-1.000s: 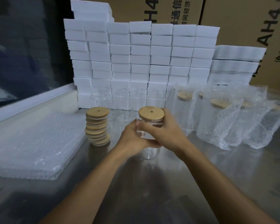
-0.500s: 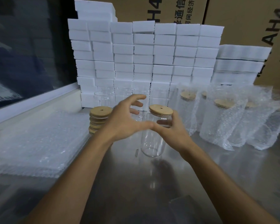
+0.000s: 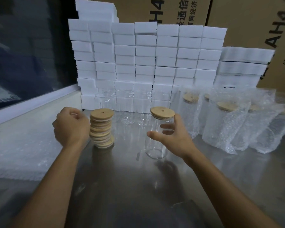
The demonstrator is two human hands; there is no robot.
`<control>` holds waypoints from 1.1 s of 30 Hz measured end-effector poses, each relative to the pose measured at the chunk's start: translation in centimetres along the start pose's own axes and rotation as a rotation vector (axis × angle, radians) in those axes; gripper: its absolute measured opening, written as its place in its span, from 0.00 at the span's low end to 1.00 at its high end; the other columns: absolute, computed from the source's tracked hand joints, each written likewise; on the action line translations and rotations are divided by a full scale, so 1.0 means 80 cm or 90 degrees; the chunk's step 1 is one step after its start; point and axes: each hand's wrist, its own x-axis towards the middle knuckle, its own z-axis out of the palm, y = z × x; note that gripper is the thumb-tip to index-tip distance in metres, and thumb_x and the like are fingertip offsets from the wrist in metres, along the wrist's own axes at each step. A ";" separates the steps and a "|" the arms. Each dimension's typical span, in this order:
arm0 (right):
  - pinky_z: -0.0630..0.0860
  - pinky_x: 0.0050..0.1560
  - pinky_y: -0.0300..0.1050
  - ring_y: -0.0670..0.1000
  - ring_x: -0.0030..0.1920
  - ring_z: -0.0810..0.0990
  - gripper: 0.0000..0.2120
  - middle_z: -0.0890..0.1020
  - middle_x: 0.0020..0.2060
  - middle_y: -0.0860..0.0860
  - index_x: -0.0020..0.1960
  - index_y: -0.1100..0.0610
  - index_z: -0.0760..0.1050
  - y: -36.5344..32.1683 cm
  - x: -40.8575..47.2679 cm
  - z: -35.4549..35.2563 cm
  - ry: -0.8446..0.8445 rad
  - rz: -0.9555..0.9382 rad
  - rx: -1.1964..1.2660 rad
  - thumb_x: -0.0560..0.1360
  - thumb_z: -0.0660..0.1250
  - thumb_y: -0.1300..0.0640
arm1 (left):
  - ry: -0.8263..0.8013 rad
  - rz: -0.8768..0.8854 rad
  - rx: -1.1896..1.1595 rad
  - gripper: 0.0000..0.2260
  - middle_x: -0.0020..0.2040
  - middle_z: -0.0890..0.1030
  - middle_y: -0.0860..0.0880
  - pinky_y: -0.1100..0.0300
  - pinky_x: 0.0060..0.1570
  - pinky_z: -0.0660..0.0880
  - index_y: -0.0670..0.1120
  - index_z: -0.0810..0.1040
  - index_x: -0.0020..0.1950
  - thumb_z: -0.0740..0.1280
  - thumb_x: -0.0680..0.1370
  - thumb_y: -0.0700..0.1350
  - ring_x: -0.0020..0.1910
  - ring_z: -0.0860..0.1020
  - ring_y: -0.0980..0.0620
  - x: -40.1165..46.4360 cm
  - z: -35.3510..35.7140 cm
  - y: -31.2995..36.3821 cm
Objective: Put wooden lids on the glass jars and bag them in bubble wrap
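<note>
Right hand [image 3: 173, 137] cups the lidded glass jar [image 3: 158, 137] at centre frame, thumb stretched across the near side and fingers curled round the far wall, seen through the glass; whether every finger presses the glass cannot be told. Upright on the steel table [image 3: 138, 186], the jar has its long axis vertical and its wooden lid [image 3: 162, 112] seated level on the mouth. Left hand [image 3: 71, 125] hangs to the left with fingers curled into a loose fist and nothing visible in it, just beside the stack of wooden lids [image 3: 102, 129]. Flat bubble-wrap bags [image 3: 23, 145] lie in a pile at the left edge of the frame, on the far side of that hand from the jar, so the left hand is the nearer one to fetch a bag. Already bagged jars [image 3: 227, 125] stand at right, uncapped glass jars [image 3: 127, 109] behind, before stacked white boxes [image 3: 146, 63].
</note>
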 end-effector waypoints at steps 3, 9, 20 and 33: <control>0.75 0.48 0.39 0.44 0.55 0.77 0.40 0.76 0.57 0.44 0.69 0.41 0.62 0.000 0.000 -0.001 0.000 0.003 0.008 0.65 0.82 0.44 | -0.016 -0.008 0.191 0.03 0.49 0.82 0.40 0.46 0.56 0.69 0.44 0.81 0.47 0.68 0.76 0.38 0.51 0.78 0.36 -0.002 0.008 -0.024; 0.75 0.49 0.40 0.44 0.56 0.77 0.41 0.76 0.58 0.44 0.70 0.41 0.62 0.000 0.000 -0.002 -0.008 0.013 0.019 0.65 0.82 0.44 | -0.096 -0.012 0.416 0.08 0.46 0.80 0.38 0.46 0.56 0.66 0.40 0.79 0.44 0.72 0.75 0.45 0.52 0.76 0.37 -0.003 0.023 -0.054; 0.74 0.66 0.56 0.53 0.66 0.74 0.49 0.73 0.67 0.49 0.79 0.47 0.55 0.002 0.001 -0.012 0.084 0.032 -0.058 0.67 0.80 0.42 | 0.025 0.018 0.248 0.07 0.46 0.82 0.36 0.45 0.51 0.70 0.37 0.80 0.48 0.65 0.78 0.41 0.48 0.79 0.34 -0.001 0.008 -0.025; 0.77 0.41 0.35 0.40 0.40 0.84 0.10 0.84 0.41 0.46 0.51 0.56 0.79 -0.080 -0.007 -0.031 0.331 -0.156 0.152 0.79 0.69 0.49 | -0.063 0.559 -0.149 0.06 0.37 0.74 0.49 0.54 0.37 0.71 0.41 0.76 0.38 0.67 0.75 0.37 0.39 0.73 0.47 -0.066 -0.013 0.100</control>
